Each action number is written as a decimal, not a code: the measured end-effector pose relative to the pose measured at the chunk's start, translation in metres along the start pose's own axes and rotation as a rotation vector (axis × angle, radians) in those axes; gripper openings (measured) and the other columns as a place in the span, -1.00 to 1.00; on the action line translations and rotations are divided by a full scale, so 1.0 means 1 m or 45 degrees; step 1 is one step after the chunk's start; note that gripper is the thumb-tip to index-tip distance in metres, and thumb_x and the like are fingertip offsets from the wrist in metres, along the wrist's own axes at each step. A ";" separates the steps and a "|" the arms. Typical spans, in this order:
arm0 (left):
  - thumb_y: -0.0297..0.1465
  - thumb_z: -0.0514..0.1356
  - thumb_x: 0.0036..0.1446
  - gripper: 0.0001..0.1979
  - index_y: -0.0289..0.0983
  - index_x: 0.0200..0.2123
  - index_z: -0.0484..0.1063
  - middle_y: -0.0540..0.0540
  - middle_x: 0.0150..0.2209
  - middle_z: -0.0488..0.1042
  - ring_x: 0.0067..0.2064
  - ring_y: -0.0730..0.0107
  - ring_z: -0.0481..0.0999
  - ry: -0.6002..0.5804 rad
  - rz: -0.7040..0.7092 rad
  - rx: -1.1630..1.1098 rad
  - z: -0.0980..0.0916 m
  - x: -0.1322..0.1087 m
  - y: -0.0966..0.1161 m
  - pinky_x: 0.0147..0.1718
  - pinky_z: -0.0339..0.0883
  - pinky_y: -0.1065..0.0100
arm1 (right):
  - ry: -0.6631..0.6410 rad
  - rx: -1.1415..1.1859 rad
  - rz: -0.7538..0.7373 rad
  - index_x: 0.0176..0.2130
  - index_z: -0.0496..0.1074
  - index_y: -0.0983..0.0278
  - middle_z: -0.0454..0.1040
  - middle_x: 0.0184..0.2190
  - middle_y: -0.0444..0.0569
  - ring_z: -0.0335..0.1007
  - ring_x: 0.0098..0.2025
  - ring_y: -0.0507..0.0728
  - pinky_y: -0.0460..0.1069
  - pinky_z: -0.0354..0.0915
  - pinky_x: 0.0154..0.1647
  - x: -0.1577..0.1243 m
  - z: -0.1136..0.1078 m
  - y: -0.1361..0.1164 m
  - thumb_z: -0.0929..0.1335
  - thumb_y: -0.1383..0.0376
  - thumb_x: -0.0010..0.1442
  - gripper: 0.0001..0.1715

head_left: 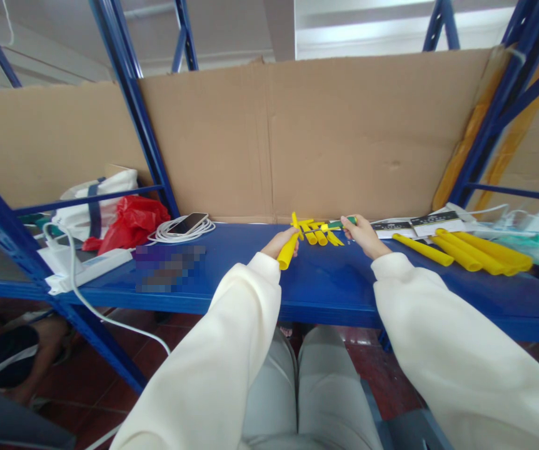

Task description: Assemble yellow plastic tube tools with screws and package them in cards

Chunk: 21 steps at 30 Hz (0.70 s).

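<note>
My left hand (281,242) is wrapped round a yellow tube (286,255) with a flared yellow piece at its far end. My right hand (362,235) grips the green handle of a screwdriver (339,224), whose thin shaft points left to the top of the held tube. Whether the tip touches the tube is too small to tell. Just beyond and between my hands, several short yellow pieces (321,237) lie on the blue shelf. Longer yellow tubes (469,253) rest to the right of my right hand.
The blue shelf (232,281) has a cardboard wall (344,137) behind it. On the left are a power strip (94,270), a red bag (133,219), a coiled white cable (161,234) and a phone (189,223). Printed cards (433,224) lie at the right. A person's leg (44,356) shows lower left.
</note>
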State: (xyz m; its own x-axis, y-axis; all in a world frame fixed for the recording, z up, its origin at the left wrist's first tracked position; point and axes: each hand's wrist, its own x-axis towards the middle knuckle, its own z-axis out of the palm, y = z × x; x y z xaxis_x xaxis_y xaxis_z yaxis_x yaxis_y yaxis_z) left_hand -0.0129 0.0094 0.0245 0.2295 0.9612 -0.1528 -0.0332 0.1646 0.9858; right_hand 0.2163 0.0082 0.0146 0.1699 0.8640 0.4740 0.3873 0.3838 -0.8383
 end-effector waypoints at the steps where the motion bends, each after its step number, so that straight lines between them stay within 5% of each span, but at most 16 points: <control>1: -0.35 -0.02 0.41 -0.73 -0.27 -0.35 0.32 0.08 -0.73 0.24 -0.75 0.50 0.19 0.001 0.001 -0.007 0.000 0.000 0.000 -0.72 0.07 0.49 | -0.004 0.003 -0.013 -0.41 0.24 0.18 0.25 -0.64 -0.22 0.16 -0.58 0.01 -0.07 0.15 -0.55 0.001 0.000 0.001 0.41 -0.18 0.12 -0.46; 21: -0.34 0.00 0.41 -0.76 -0.29 -0.30 0.34 0.09 -0.71 0.24 -0.74 0.51 0.19 0.004 -0.016 -0.053 -0.001 0.000 0.000 -0.72 0.08 0.49 | 0.013 0.036 0.031 -0.38 0.25 0.18 0.25 -0.62 -0.24 0.16 -0.60 -0.01 -0.09 0.15 -0.59 -0.002 0.001 -0.003 0.42 -0.14 0.14 -0.49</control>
State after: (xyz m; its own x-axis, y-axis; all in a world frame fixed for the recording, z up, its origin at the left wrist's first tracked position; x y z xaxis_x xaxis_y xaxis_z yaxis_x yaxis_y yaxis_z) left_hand -0.0142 0.0102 0.0244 0.2274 0.9596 -0.1656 -0.0705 0.1859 0.9800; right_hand 0.2140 0.0056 0.0155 0.1881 0.8698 0.4561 0.3574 0.3719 -0.8567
